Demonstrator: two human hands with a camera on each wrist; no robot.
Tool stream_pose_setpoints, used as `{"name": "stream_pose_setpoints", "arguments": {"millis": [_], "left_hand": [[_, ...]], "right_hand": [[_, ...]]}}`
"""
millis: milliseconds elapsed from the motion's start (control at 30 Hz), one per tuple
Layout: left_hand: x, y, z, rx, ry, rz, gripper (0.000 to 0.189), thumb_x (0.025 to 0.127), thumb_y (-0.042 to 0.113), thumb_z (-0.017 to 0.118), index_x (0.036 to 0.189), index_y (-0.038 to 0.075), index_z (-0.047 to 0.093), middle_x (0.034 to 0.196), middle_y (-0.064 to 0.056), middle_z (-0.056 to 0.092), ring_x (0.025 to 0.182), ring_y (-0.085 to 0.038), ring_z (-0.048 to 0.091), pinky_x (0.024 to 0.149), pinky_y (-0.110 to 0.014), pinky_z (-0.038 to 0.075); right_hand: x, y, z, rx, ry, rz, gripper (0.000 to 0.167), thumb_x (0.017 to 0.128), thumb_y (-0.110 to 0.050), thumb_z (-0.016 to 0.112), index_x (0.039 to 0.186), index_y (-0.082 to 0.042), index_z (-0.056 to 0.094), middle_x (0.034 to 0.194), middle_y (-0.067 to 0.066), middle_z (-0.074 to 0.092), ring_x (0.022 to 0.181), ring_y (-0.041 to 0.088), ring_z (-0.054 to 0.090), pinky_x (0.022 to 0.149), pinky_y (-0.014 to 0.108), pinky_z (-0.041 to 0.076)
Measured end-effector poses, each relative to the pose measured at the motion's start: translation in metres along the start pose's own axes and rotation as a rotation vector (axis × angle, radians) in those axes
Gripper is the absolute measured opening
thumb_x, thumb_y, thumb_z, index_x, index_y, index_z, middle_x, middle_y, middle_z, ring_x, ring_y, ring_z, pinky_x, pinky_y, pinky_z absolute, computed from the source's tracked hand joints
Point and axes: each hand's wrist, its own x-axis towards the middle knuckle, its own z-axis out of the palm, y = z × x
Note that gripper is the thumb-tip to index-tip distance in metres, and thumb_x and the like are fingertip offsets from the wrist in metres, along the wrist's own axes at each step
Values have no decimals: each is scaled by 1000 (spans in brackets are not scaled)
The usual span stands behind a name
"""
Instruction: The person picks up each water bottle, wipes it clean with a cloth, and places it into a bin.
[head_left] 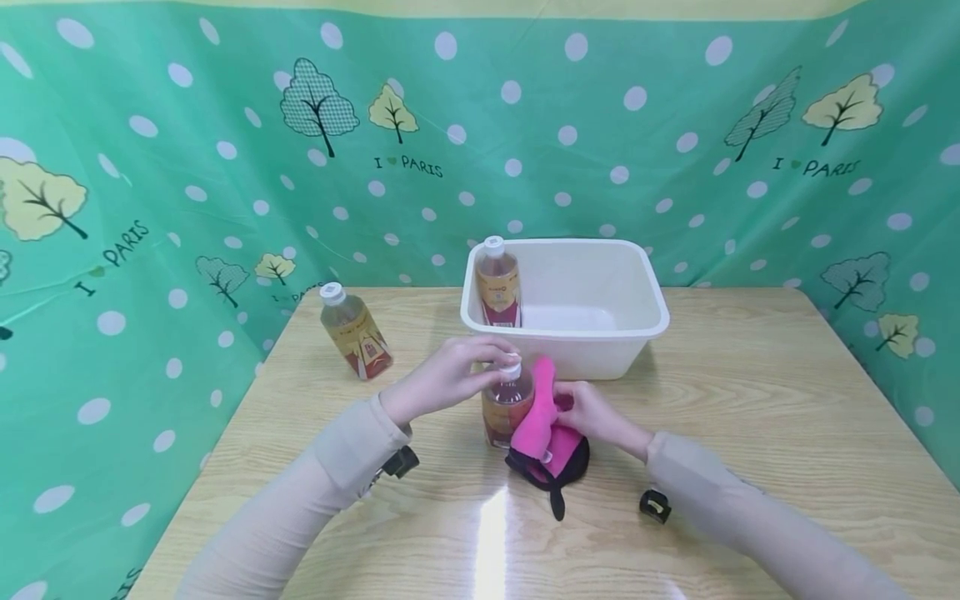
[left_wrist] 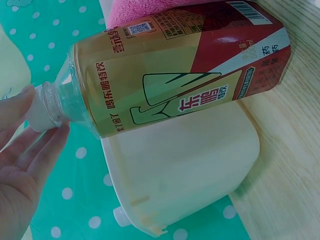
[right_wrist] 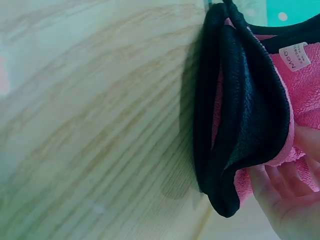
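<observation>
Left hand [head_left: 459, 373] is pinching the cap [left_wrist: 42, 112] on a drink bottle [head_left: 504, 417]. Right hand [head_left: 591, 410] has a fuzzy pink cloth [head_left: 536, 427] gripped right beside it.

Fuzzy cloth [head_left: 536, 423], glossy plastic bottle [left_wrist: 165, 75]

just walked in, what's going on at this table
A person's left hand grips the cap of an upright drink bottle, while their right hand holds a pink cloth close beside it. A second bottle stands inside the white tub; a third bottle is on the table, off to the left.
</observation>
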Motion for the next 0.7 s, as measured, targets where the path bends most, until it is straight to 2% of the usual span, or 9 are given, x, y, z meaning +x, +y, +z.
{"name": "stream_pose_setpoints", "arguments": {"millis": [233, 467, 700], "left_hand": [[1, 1, 0, -1, -2, -8, 17, 78, 5, 64, 94, 0, 65, 101, -11, 63, 93, -18, 60, 79, -14, 48], [0, 2, -1, 1, -7, -16, 17, 79, 5, 64, 94, 0, 65, 102, -11, 63, 93, -18, 60, 80, -14, 47], [0, 1, -1, -2, 8, 2, 15, 78, 6, 65, 92, 0, 65, 100, -10, 64, 92, -17, 61, 80, -15, 47]], "right_hand": [[-1, -2, 0, -9, 1, 14, 16, 71, 5, 65, 87, 2, 63, 86, 14, 65, 81, 23, 61, 73, 25, 52], [-3, -19, -13, 40, 45, -36, 12, 71, 11, 61, 81, 4, 61, 79, 14, 63, 72, 20, 61, 64, 22, 53], [-2, -35, -23, 60, 35, -19, 13, 74, 9, 59, 86, 4, 61, 82, 13, 63, 78, 23, 61, 69, 23, 53]]}}
